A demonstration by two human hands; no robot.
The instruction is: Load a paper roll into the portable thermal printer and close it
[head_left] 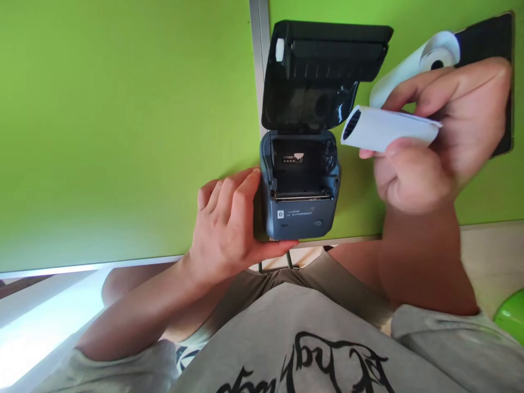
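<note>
Grey shirt (286,316); white roll (388,129) in right hand (460,125).

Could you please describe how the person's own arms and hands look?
The left hand and right hand are bare, and no glove, watch or bracelet shows. Both forearms are uncovered. The short, loose sleeves are plain grey, part of a grey shirt with black lettering across the front.

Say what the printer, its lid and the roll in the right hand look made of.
Printer: probably hard plastic, matte, with smoothly moulded edges. Lid: likely plastic, glossy where highlights show. Held roll: seemingly paper, matte white, thin loose edge.
</note>
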